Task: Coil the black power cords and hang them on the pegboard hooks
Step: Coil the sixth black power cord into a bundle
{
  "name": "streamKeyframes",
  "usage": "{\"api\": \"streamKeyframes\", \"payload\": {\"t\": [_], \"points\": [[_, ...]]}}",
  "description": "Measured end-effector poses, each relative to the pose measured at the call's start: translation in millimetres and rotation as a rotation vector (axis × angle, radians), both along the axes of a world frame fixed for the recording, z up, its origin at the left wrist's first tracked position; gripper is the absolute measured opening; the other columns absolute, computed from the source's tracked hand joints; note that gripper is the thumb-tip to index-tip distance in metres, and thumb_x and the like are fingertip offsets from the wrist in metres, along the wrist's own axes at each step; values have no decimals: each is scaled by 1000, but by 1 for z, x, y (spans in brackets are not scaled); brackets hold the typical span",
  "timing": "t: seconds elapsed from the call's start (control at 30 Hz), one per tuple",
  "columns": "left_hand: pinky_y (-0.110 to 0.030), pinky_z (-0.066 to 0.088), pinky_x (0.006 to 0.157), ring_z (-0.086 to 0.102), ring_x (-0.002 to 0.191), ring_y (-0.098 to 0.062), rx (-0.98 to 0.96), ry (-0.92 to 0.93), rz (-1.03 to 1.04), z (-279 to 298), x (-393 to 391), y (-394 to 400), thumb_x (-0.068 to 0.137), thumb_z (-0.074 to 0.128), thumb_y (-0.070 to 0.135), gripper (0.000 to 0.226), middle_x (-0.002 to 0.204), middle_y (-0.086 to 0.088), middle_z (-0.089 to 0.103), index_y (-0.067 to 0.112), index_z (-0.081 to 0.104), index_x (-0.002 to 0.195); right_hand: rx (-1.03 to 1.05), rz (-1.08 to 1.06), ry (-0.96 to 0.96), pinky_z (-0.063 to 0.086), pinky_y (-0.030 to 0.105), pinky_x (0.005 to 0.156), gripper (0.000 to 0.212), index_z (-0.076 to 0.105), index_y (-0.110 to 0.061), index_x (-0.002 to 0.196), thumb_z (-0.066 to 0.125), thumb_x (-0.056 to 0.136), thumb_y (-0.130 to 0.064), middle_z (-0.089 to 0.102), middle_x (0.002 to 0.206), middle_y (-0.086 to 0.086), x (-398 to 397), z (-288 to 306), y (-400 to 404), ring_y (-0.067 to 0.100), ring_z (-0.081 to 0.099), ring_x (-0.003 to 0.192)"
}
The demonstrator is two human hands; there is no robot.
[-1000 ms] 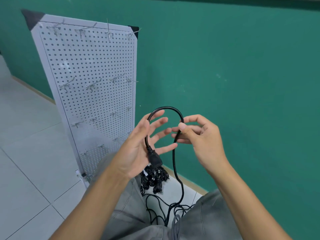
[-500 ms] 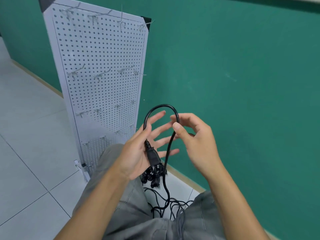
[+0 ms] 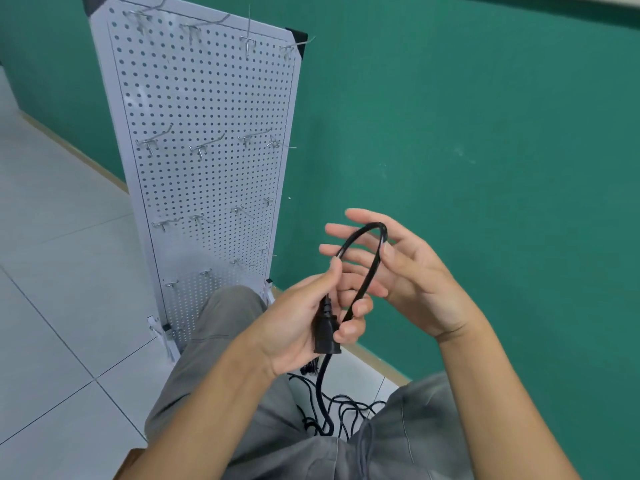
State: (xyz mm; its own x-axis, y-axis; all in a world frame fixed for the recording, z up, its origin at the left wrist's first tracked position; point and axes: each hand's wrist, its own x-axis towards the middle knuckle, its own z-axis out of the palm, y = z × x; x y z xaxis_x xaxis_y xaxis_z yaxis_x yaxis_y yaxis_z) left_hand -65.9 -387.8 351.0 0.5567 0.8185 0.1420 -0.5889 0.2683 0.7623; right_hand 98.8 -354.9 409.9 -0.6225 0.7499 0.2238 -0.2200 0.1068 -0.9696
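Observation:
A black power cord (image 3: 360, 237) forms one upright loop between my hands. My left hand (image 3: 304, 323) grips its black plug (image 3: 325, 332) and the strand beside it, thumb on top. My right hand (image 3: 408, 271) is spread with straight fingers, and the top of the loop lies against its thumb side. Below the plug the cord drops to a loose tangle (image 3: 343, 410) on the floor between my knees. A white pegboard (image 3: 207, 109) with several bare metal hooks (image 3: 204, 147) stands to the left, leaning on the wall.
A green wall (image 3: 485, 133) runs behind and to the right. Light floor tiles (image 3: 52, 271) spread left of the pegboard. My knees in grey trousers (image 3: 221, 323) flank the cord pile. More bundled black cords (image 3: 310, 368) peek out under my left hand.
My left hand has closed on the plug and the second strand. My right hand has let go of its pinch and opened, now at the loop's top. The view has tilted slightly.

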Motion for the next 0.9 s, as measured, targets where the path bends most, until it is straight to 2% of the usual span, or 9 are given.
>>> {"api": "streamKeyframes", "payload": {"t": [0.07,0.13,0.3,0.4,0.53,0.67,0.77,0.83,0.9], "points": [[-16,37,49,46,53,-9,-4,10,1,0,-1,0,102,39,51,58,75,1,50,4,73,104,16,-23,46,48,47,106,61,40,-2,147,65,94,-20,51,147,24,3,0,1,45,53,133],[-17,40,52,48,56,-10,-29,8,3,-1,-3,-1,99,44,54,56,75,3,49,7,76,98,25,-57,65,48,46,106,52,41,-3,146,53,96,-7,53,146,24,4,-1,2,45,56,130],[-41,57,85,58,77,-23,35,18,113,-3,5,-2,102,46,47,38,75,0,44,12,56,90,-12,-66,112,50,44,105,51,40,-5,148,41,97,1,53,147,23,3,-11,10,44,56,131],[-36,59,67,58,64,-19,-21,13,135,-3,8,-4,102,40,44,32,68,2,44,14,47,92,-38,-91,131,50,41,104,51,38,-3,149,40,98,0,54,146,23,0,-19,15,43,56,131],[-18,33,40,28,43,-5,-69,-16,180,-8,3,2,105,41,43,30,62,8,28,17,50,94,-70,-100,151,49,39,106,54,34,-5,153,42,100,-3,53,147,23,-4,-25,18,41,53,135],[-16,22,36,20,41,-3,-83,-39,316,-15,-7,13,108,39,39,30,60,8,25,19,51,90,-162,-128,109,44,45,113,55,32,-12,156,45,103,-22,55,148,17,-17,-43,14,33,54,136],[-17,27,38,24,42,-4,-71,-50,393,-15,-19,19,109,38,35,29,59,8,26,17,49,89,-220,-88,-10,45,47,112,68,36,-13,155,46,99,-50,60,143,11,-33,-67,4,27,57,131],[-18,34,43,28,44,-5,-71,-61,427,-14,-28,21,110,39,32,28,59,8,29,17,48,89,-250,-38,-123,51,42,103,82,44,-13,150,48,91,-68,67,128,6,-43,-82,-4,24,65,117],[-19,40,47,32,46,-6,-74,-50,472,-13,-40,23,110,40,31,27,60,8,31,17,49,89,-266,-1,-257,52,41,99,84,51,-11,143,44,88,-74,71,118,9,-46,-95,-9,29,69,109]]}}
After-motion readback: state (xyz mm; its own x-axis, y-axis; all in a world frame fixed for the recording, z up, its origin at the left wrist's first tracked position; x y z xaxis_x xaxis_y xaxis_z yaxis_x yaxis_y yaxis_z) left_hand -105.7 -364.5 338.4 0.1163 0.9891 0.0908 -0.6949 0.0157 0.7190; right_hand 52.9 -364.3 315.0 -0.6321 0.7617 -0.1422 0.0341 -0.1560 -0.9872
